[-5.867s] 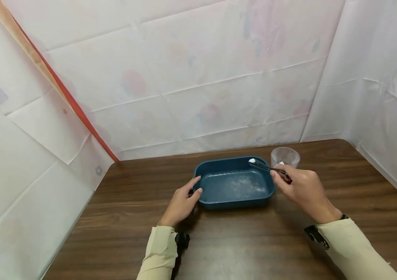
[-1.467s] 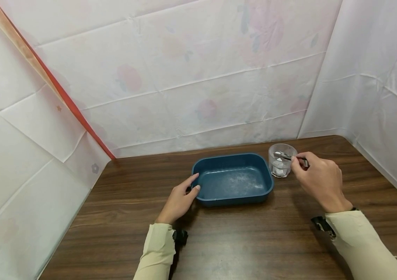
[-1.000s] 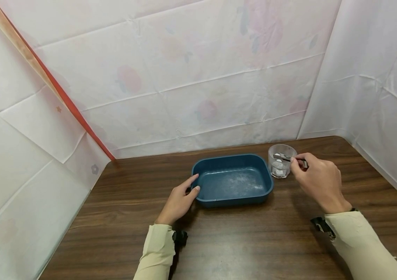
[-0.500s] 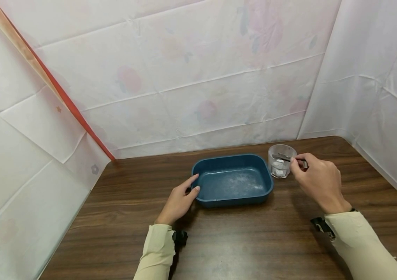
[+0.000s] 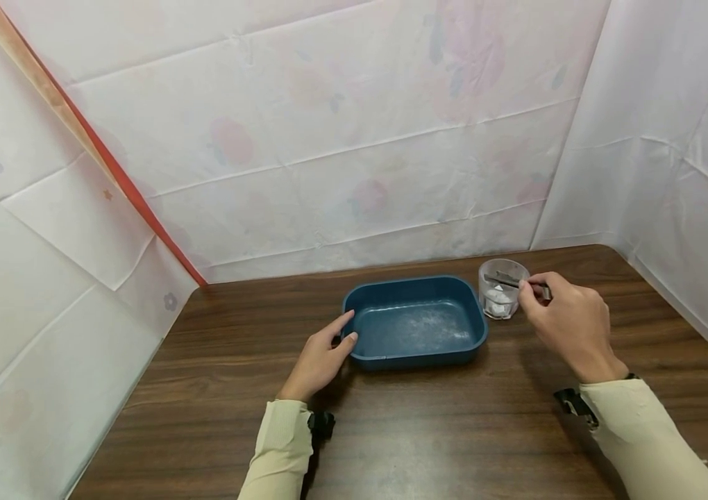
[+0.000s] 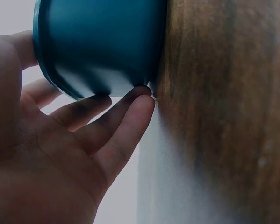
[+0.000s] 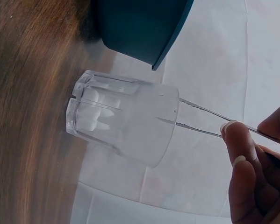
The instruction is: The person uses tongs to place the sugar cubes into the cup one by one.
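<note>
My left hand [image 5: 318, 360] holds the near left corner of a dark blue rectangular dish [image 5: 419, 360]. Thumb and index finger lie over its rim; in the left wrist view the other fingers rest along the outer wall [image 6: 100, 42]. My right hand [image 5: 566, 323] pinches a pair of metal tweezers [image 7: 205, 109] from the right. Their two arms stand spread, with the serrated tips at the mouth of a clear tumbler [image 7: 147, 140] and no piece between them. White lumps [image 7: 90, 112] lie at the tumbler's bottom. Faint whitish marks show on the dish's floor.
The tumbler stands close beside the dish's right end, on a brown wood-grain table [image 5: 416, 430]. White patterned sheeting [image 5: 354, 180] hangs behind and at both sides. A red-orange strip [image 5: 123, 177] runs down the left corner.
Several seconds ago the tweezers held a white piece over the dish; since then they have moved right to the tumbler. Lately their tips have spread, holding nothing. The left hand stays put.
</note>
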A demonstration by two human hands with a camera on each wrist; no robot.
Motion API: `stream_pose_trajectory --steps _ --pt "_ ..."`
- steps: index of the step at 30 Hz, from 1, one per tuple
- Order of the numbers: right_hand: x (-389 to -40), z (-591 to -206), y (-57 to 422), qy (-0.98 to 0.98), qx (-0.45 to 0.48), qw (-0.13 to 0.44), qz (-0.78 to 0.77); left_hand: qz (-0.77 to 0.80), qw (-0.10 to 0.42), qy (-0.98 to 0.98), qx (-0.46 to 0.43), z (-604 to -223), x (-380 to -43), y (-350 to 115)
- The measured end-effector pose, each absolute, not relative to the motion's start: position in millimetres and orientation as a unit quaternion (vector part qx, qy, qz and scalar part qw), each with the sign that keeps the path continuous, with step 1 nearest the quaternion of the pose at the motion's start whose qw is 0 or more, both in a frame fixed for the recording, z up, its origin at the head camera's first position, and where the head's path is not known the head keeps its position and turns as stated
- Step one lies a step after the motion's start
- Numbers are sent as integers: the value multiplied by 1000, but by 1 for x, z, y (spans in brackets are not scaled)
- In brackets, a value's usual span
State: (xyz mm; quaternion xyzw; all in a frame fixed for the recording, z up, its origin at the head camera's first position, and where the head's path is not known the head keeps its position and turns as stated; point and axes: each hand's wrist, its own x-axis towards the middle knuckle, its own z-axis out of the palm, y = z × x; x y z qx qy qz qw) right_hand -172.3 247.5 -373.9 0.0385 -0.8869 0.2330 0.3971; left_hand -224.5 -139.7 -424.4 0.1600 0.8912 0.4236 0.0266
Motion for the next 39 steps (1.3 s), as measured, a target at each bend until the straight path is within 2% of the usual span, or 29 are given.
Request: stream_pose_trajectory --steps 20,39 --pt "-169 -367 241 -870 36 433 232 417 17 894 165 -425 -225 -139" --pt "-166 -368 225 -872 60 427 232 413 19 896 160 -425 -224 -139"
